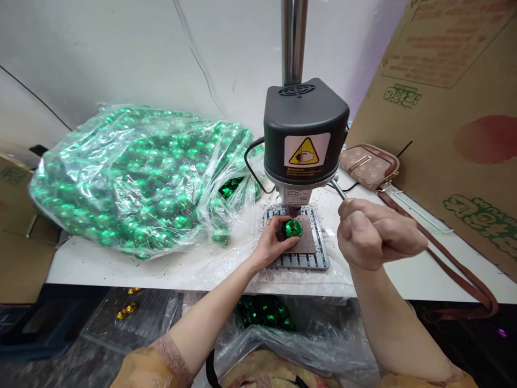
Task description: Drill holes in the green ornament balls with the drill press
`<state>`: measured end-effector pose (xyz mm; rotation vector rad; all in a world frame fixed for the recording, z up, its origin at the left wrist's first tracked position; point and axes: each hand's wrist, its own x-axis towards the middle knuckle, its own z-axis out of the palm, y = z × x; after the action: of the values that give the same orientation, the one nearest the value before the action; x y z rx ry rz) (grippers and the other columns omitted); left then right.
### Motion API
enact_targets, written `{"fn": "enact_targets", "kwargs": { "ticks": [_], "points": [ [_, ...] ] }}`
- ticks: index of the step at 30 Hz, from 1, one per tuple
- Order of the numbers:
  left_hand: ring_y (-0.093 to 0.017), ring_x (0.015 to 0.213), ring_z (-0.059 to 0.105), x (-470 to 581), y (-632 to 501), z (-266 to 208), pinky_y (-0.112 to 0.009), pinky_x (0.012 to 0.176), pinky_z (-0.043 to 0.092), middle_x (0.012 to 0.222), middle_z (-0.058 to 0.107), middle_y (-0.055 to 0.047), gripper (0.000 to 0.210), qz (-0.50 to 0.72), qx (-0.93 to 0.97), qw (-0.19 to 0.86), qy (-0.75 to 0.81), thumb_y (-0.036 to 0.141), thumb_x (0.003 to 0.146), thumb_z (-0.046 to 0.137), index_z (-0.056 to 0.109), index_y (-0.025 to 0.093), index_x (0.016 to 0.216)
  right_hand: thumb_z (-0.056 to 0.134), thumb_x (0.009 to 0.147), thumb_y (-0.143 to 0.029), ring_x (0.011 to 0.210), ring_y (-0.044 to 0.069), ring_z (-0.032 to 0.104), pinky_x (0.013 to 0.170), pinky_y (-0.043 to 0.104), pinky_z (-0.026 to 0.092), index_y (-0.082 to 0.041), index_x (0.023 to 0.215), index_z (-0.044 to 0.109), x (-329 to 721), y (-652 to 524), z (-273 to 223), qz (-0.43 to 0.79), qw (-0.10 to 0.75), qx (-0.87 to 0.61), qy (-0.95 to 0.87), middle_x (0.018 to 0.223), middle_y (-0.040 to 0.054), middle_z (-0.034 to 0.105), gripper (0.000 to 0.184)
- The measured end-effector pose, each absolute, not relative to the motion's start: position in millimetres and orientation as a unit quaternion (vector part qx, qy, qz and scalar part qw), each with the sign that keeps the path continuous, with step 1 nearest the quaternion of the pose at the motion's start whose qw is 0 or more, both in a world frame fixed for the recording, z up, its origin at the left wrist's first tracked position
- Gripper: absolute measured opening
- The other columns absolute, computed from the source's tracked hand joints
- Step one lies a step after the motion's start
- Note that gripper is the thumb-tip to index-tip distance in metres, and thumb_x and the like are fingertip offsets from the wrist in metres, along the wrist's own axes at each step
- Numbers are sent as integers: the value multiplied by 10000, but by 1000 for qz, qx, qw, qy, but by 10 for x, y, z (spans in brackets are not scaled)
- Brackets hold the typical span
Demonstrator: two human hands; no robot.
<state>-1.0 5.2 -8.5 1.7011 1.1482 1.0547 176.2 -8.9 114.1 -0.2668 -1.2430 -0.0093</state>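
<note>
Pinching green ball [293,229] in left grip [270,241], right grip [377,234] clenched round lever [338,188], its long axis slanting rightward

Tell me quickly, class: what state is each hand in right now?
Left hand: holding a green ball under the drill.
Right hand: closed around the lever.

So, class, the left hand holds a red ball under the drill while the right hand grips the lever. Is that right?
No: the head view shows a green ball. The left hand holds it under the drill; the right hand grips the lever.
</note>
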Motion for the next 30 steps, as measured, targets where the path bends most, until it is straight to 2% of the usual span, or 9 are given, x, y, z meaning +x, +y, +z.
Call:
{"fn": "enact_targets", "kwargs": {
  "ticks": [6, 9, 14, 18, 20, 22, 24, 27, 30],
  "points": [
    [-282, 1141, 636, 24, 46, -75, -426, 1009, 486, 1185, 676, -91, 530, 421, 665, 407, 464, 367, 765, 875, 633, 221, 1214, 573, 867, -88, 401, 36, 337, 436, 269, 198, -176, 524, 269, 1686, -138, 1527, 87, 815, -201, -537, 457, -66, 323, 467],
    [-267, 1105, 661, 51, -8, -22, -407, 973, 512, 1165, 690, -87, 499, 443, 649, 402, 470, 372, 774, 857, 629, 212, 1187, 582, 864, -90, 390, 29, 337, 450, 272, 276, -177, 513, 299, 1662, -82, 1781, 112, 822, -237, -505, 433, -80, 328, 459],
    [-234, 954, 682, -106, -471, 72, -363, 831, 537, 1018, 703, -59, 441, 455, 683, 261, 508, 472, 794, 831, 608, 208, 1070, 586, 885, -126, 424, 18, 343, 496, 269, 342, -181, 536, 319, 1689, -47, 1877, 139, 807, -260, -512, 455, -84, 331, 443],
    [-191, 758, 630, -356, -1079, -8, -325, 677, 516, 856, 675, -30, 498, 346, 857, 140, 355, 626, 820, 770, 599, 204, 1023, 577, 911, -153, 444, 10, 373, 537, 267, 374, -173, 556, 314, 1687, -56, 1836, 125, 808, -253, -517, 470, -84, 353, 443],
    [-210, 793, 641, -462, -1267, -68, -345, 708, 540, 862, 679, -37, 549, 285, 909, 68, 298, 692, 840, 716, 607, 200, 1056, 573, 908, -146, 439, 9, 366, 524, 268, 366, -174, 559, 299, 1675, -50, 1830, 122, 814, -249, -511, 467, -85, 346, 445],
    [-252, 945, 674, -550, -1258, -78, -385, 824, 577, 967, 707, -74, 581, 264, 926, 21, 270, 698, 875, 674, 609, 189, 1146, 577, 901, -150, 431, 10, 360, 499, 268, 343, -178, 560, 291, 1666, -41, 1830, 118, 817, -247, -507, 464, -85, 342, 446],
    [-275, 1096, 669, -633, -1009, 2, -419, 939, 576, 1076, 715, -110, 486, 285, 918, 3, 277, 592, 955, 633, 596, 185, 1218, 584, 897, -164, 425, 11, 364, 485, 265, 333, -178, 557, 290, 1664, -34, 1829, 114, 819, -248, -505, 461, -85, 343, 449],
    [-247, 1116, 665, -769, -280, 285, -428, 995, 554, 1111, 709, -120, 209, 289, 853, 15, 434, 228, 1046, 472, 615, 199, 1197, 590, 897, -183, 418, 17, 370, 475, 272, 349, -182, 551, 280, 1667, -31, 1821, 107, 819, -250, -506, 460, -85, 344, 464],
    [-283, 1190, 622, -915, 544, 586, -467, 1054, 506, 1199, 675, -159, 359, 231, 732, 32, 641, 7, 945, 417, 651, 182, 1155, 591, 891, -172, 409, 20, 360, 469, 280, 363, -188, 554, 272, 1667, -33, 1817, 105, 820, -248, -505, 460, -84, 347, 464]
  ]
}}
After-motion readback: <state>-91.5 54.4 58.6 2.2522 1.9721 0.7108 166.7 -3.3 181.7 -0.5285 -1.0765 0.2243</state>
